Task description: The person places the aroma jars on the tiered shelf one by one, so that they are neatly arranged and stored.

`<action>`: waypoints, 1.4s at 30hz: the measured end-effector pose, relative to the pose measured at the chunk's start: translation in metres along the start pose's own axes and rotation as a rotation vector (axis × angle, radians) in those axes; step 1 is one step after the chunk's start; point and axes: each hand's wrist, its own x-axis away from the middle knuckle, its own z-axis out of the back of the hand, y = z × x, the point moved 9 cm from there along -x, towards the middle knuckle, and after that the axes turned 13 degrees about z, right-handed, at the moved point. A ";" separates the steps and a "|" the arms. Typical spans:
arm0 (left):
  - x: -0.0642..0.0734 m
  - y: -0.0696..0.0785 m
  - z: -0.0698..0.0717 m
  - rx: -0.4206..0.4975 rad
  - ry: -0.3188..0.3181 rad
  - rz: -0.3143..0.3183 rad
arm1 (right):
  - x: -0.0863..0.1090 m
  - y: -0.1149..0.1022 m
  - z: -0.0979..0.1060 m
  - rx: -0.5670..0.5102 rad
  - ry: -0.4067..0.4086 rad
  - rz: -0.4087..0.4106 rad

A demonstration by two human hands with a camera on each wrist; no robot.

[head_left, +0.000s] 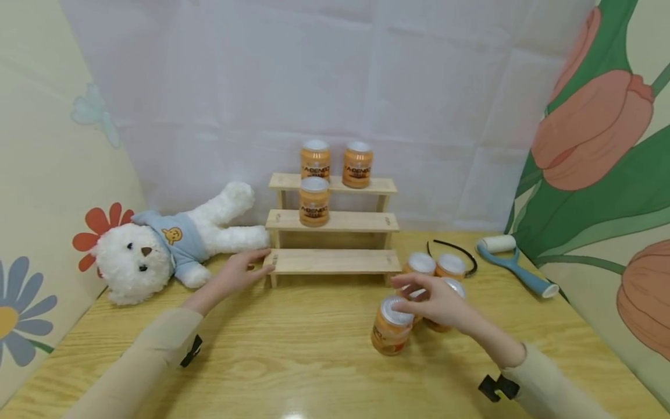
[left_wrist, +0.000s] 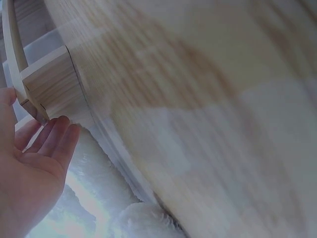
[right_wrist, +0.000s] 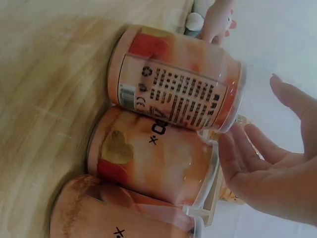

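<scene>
Wooden shelf: stands on the worktop; two orange cans sit on its top step, a third can on the left of the middle one.
Left hand: thumb and fingers appear to pinch the left end of the lowest step; how firmly, I cannot tell.
Right hand: fingers loosely bent, thumb spread away from them, at the lid of the nearest can without gripping it; contact is unclear.
Nearest can: upright on the worktop, close against other cans bunched behind and right of it.
Bunching risk: fingers closing low or at a slant could knock a neighbour over, since the cans leave little room between them.
Lid risk: a grip on the smooth rim alone might slip.
Shelf risk: a tug by the left hand could shift the shelf and topple the cans above.
</scene>
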 end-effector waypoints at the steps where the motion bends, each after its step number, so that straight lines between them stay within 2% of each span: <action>1: 0.000 0.000 0.000 -0.001 0.000 0.000 | 0.003 -0.001 -0.001 0.002 0.002 0.003; 10: 0.002 0.001 0.001 0.014 0.000 0.005 | 0.009 -0.006 -0.008 -0.013 0.020 0.029; 17: 0.003 0.001 0.000 -0.001 -0.003 -0.003 | 0.006 -0.009 -0.017 0.080 0.013 0.059; 24: 0.002 -0.002 -0.003 0.009 -0.012 0.016 | -0.001 -0.011 -0.025 0.160 -0.021 0.110; 27: 0.001 -0.001 -0.001 0.002 -0.006 0.016 | -0.004 -0.012 -0.027 0.139 -0.054 0.137; 30: 0.001 -0.001 -0.001 0.003 -0.007 0.017 | -0.006 -0.010 -0.030 0.065 -0.082 0.128; 34: 0.001 -0.002 -0.002 0.003 -0.009 0.019 | -0.004 -0.004 -0.032 -0.032 -0.036 0.074; 36: 0.002 -0.002 -0.001 0.001 -0.006 0.020 | -0.004 -0.003 -0.033 -0.038 0.010 0.068; 39: 0.002 0.000 0.000 0.001 -0.002 0.014 | -0.003 -0.003 -0.032 -0.004 0.062 0.072; 42: 0.002 0.002 0.000 0.000 0.003 0.002 | -0.004 -0.004 -0.032 0.035 0.081 0.080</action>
